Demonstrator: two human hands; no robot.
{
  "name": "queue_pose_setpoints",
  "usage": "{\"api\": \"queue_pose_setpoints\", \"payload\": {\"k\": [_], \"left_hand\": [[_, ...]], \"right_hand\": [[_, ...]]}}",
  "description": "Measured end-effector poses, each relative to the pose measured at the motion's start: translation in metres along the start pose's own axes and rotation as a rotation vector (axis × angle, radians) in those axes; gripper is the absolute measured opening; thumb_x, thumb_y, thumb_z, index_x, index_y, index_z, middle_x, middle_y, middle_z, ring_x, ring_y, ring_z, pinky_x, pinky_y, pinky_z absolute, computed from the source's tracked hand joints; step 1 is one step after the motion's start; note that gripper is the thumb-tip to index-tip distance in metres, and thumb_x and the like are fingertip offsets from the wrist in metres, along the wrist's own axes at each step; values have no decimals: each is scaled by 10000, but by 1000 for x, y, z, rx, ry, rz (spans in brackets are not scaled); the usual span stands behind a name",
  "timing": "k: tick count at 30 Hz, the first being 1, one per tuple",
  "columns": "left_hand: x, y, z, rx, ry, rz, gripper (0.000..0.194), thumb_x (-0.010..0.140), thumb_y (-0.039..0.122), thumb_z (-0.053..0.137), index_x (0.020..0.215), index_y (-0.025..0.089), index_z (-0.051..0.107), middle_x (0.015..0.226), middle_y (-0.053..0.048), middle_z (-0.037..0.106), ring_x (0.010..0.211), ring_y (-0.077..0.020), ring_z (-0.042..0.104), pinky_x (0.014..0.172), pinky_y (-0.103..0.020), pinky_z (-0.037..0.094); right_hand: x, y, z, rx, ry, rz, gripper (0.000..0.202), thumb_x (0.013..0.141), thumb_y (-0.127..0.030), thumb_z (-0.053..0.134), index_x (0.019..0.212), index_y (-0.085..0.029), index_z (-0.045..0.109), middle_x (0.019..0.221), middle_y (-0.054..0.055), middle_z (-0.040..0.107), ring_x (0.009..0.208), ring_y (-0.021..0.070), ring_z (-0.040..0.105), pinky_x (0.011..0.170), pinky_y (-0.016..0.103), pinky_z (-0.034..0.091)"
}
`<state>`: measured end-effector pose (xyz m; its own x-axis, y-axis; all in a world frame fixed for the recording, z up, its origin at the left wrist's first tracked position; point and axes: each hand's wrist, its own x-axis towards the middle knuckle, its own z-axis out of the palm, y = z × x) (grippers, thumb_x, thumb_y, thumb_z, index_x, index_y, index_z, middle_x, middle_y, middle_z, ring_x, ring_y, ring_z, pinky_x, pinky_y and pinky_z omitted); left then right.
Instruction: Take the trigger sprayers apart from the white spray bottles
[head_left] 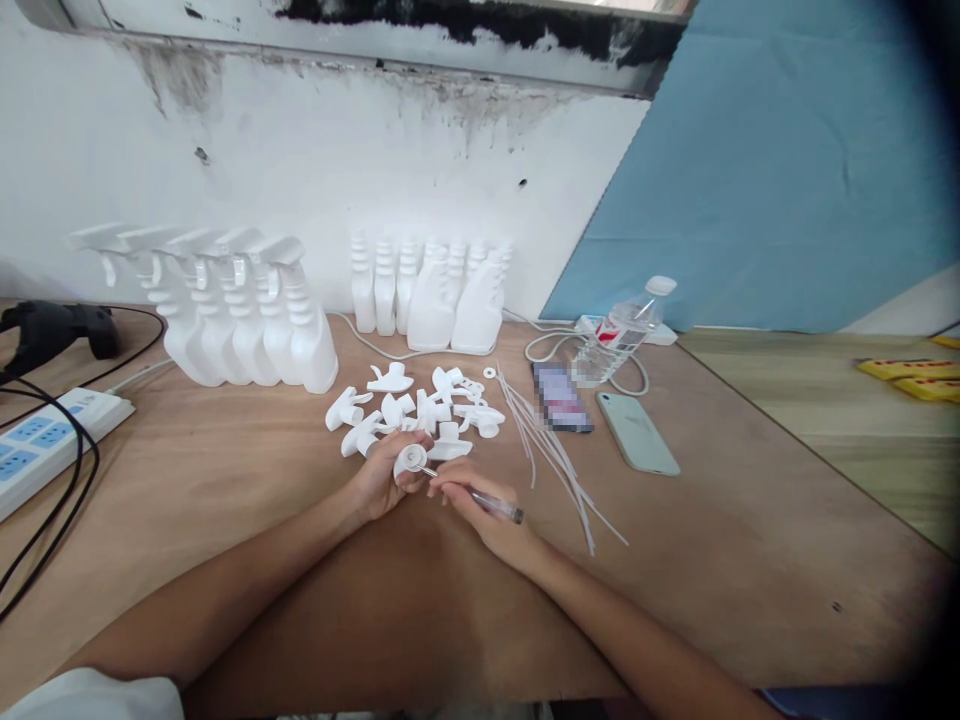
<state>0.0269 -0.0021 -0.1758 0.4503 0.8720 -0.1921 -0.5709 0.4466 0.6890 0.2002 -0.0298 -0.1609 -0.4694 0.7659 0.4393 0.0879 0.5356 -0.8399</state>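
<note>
My left hand (384,476) is closed around a white trigger spray head (411,460), its round collar opening turned up toward me. In my right hand (480,500) is a screwdriver (495,505) with a clear, dark-tinted handle. Its thin metal shaft reaches left to the rim of the spray head's collar; whether the tip is inside I cannot tell. Just beyond both hands lies a loose pile of white spray heads (397,408). Several thin white dip tubes (544,450) lie to the right of the pile, beside a small white ring (489,372).
White bottles with spray heads (247,320) stand in a row at the back left. Open white bottles (435,300) stand by the wall. To the right are a water bottle (619,335), a phone (561,397) and a pale green phone (637,433). A power strip (56,440) with black cables lies left.
</note>
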Motion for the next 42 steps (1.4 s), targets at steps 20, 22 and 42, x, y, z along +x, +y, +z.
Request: {"api": "queue_pose_setpoints", "payload": {"k": [20,22,42], "left_hand": [[-3,-3,1,10,67,-33,251,769,332,662,706,123,540,470,65,430,349,-14,291,370,-155,204],[-4,-3,3,16,44,-8,241,777,326,649,721,123,533,515,57,459,347,-11,297,371,-164,205],[-8,1,11,82,16,58,246,786,299,631,701,134,470,611,48,456,357,-8,317,376,-180,183]], "right_hand": [[7,10,-18,-560,-33,-557,409,882,-111,503,1287,-170,505,1336,149,543,1252,222,497,1003,404,458],[6,13,-28,-544,87,-469,392,893,-115,479,1275,-191,527,1347,135,537,1237,217,518,1010,402,454],[18,1,-83,154,-579,646,430,829,-493,558,709,-125,748,551,50,653,452,95,528,411,198,334]]}}
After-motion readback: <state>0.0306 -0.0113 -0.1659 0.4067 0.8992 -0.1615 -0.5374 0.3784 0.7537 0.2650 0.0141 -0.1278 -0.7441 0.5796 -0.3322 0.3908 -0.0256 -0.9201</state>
